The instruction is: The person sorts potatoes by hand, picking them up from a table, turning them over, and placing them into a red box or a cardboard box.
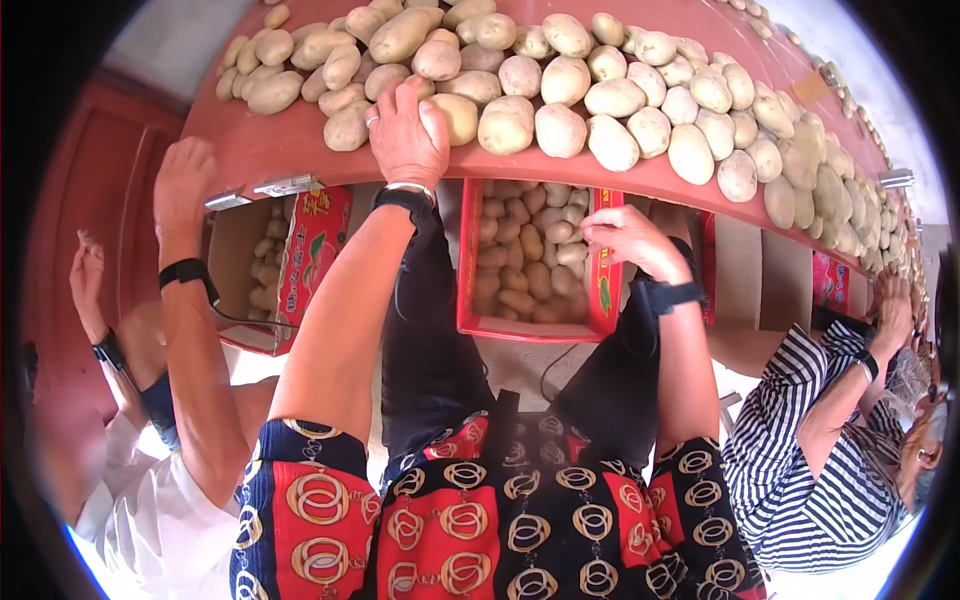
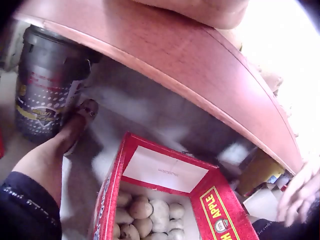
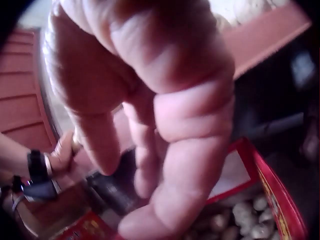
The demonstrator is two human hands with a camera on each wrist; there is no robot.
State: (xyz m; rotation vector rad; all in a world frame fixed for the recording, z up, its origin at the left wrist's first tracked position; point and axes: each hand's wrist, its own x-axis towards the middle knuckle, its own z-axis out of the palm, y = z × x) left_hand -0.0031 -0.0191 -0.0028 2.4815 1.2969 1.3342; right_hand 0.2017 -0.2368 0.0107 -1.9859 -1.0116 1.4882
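In the head view my left hand lies on potatoes at the edge of the red table, its fingertips touching them; whether it grips one cannot be told. My right hand hangs above the right rim of a red box of potatoes below the table edge. In the right wrist view the right hand has its fingers loosely bent downward, apart from the thumb, with nothing between them. The left wrist view shows only part of the left hand over the table, and the potato box.
Many potatoes cover the table's far side. Another box of potatoes stands at the left, and cartons at the right. People sit on both sides, their hands near the table. A dark bin stands under the table.
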